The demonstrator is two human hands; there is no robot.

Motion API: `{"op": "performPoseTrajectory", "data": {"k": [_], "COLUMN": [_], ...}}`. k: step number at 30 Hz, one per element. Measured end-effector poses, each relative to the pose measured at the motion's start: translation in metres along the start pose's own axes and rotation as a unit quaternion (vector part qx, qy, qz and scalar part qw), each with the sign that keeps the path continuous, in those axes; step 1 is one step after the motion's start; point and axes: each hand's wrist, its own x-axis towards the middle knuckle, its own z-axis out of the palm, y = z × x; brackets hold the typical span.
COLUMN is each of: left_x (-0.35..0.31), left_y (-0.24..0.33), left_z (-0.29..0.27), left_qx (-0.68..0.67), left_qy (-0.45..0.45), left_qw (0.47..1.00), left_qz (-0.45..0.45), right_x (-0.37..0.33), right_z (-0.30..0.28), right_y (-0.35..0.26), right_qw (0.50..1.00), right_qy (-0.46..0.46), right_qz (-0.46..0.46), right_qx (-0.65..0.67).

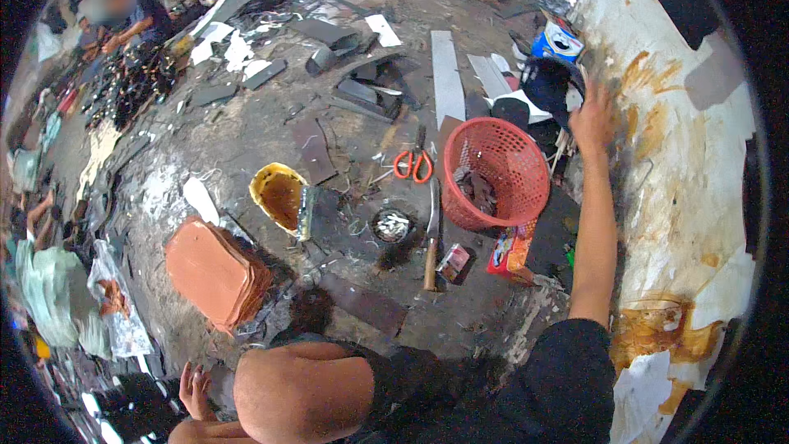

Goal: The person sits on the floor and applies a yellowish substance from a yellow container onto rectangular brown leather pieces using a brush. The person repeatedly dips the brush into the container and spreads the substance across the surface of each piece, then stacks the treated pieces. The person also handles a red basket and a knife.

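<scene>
My right arm stretches forward along the right side, and my right hand [593, 119] is at the edge of a black curved item [549, 80], perhaps a cap or pot. Its fingers are blurred, so a grip does not show. Low at the left, beside my bent knee, my left hand [196, 390] has its fingers spread with nothing in them. A red perforated plastic basket [496, 173] with dark scraps inside stands nearer than my right hand. The blue-and-white box [557, 41] sits just beyond the black item.
On the floor lie orange-handled scissors [413, 166], a wooden-handled knife [431, 255], an ashtray with butts [393, 225], a yellow-rimmed container [281, 197] and a stack of reddish-brown sheets [215, 273]. A stained wall [657, 222] bounds the right. Another person [144, 20] sits far left.
</scene>
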Motion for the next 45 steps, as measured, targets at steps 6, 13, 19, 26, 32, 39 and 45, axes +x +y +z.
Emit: {"op": "performPoseTrajectory", "data": {"k": [6, 13, 19, 26, 32, 39, 45], "left_x": [-0.013, -0.021, 0.004, 0.041, 0.084, 0.055, 0.007], "left_y": [-0.002, -0.005, -0.013, 0.013, -0.031, -0.162, -0.169], "left_z": [-0.009, 0.009, 0.011, 0.013, -0.067, -0.103, -0.086], "left_qx": [-0.027, -0.070, -0.191, -0.407, -0.726, -0.518, -0.370], "left_qy": [-0.006, -0.021, -0.054, -0.183, -0.093, 0.214, 0.333], "left_qw": [0.999, 0.997, 0.975, 0.890, 0.650, 0.817, 0.839], "left_qz": [0.019, 0.034, -0.104, -0.097, -0.205, -0.138, -0.218], "right_x": [-0.058, -0.019, -0.004, -0.058, -0.179, -0.349, -0.428], "right_z": [0.071, -0.138, -0.235, -0.379, -0.442, -0.386, -0.362], "right_y": [-0.021, -0.112, -0.211, -0.384, -0.473, -0.527, -0.510], "right_qw": [0.816, 0.925, 0.868, 0.657, 0.503, 0.377, 0.357], "right_qy": [-0.509, -0.215, 0.013, 0.130, 0.063, 0.030, -0.042], "right_qz": [0.020, -0.144, -0.218, -0.296, -0.502, -0.589, -0.529], "right_qx": [0.272, 0.279, 0.447, 0.681, 0.700, 0.714, 0.769]}}
